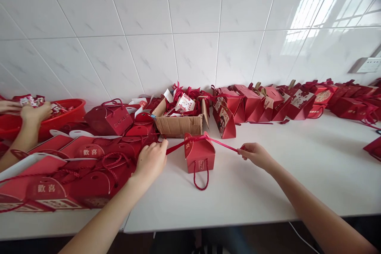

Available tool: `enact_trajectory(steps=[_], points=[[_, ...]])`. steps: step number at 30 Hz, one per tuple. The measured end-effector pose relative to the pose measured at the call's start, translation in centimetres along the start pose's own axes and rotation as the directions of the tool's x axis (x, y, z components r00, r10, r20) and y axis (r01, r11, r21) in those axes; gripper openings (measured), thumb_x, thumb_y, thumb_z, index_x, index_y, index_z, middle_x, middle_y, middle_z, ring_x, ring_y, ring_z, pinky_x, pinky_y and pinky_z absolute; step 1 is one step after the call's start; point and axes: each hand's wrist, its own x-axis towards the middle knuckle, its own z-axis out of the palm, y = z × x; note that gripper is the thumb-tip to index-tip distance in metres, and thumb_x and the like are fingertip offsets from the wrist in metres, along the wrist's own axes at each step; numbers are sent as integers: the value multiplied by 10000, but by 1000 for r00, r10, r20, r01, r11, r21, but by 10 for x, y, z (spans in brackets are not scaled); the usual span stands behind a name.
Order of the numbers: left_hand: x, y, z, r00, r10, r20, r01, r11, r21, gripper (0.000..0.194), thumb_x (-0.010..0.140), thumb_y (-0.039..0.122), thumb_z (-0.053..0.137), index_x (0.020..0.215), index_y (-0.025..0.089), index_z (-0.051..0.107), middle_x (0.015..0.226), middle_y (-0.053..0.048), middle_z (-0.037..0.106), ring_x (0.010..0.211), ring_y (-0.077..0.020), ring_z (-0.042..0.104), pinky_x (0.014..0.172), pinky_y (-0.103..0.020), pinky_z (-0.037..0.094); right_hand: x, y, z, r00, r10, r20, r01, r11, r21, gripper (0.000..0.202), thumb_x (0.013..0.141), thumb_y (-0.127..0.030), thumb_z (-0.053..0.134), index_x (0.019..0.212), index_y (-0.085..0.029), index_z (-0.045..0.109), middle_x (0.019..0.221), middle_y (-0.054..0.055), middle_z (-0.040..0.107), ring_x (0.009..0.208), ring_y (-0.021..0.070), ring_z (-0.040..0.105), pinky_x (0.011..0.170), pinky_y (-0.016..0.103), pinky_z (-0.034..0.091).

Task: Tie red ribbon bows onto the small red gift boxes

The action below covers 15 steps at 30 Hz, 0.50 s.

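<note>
A small red gift box (200, 154) stands upright on the white table in front of me, its rope handle (201, 187) hanging down over the front face. Across its top runs a red ribbon (223, 144), crossed or knotted near the peak and stretched out to both sides. My left hand (152, 158) is closed around the ribbon's left end, beside the packed red boxes. Pinched between my right thumb and fingers is the other end; my right hand (253, 154) hovers over the table to the right of the box.
Behind the box sits a cardboard carton (178, 125) of ribbons and tags. Red boxes (59, 182) crowd the left side; tied boxes (250, 101) line the wall at right. At far left a co-worker's hands (35, 113) hold small packets over a red basin (70, 113).
</note>
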Motion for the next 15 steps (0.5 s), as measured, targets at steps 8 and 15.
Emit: enact_trajectory(steps=[8, 15], points=[[-5, 6, 16, 997, -1, 80, 1, 1000, -4, 290, 826, 30, 353, 991, 114, 576, 864, -157, 684, 859, -288, 655, 721, -364, 455, 3, 13, 8, 998, 46, 47, -46, 999, -1, 261, 771, -402, 523, 645, -176, 558, 613, 6, 563, 546, 114, 440, 531, 254, 333], [-4, 2, 33, 982, -92, 166, 94, 996, -3, 286, 810, -2, 359, 984, 110, 556, 888, -160, 672, 878, -279, 659, 733, -360, 481, 7, 20, 2, 993, 88, 73, -88, 996, -8, 246, 748, -402, 544, 652, -178, 572, 617, 1, 561, 551, 111, 433, 538, 251, 313]])
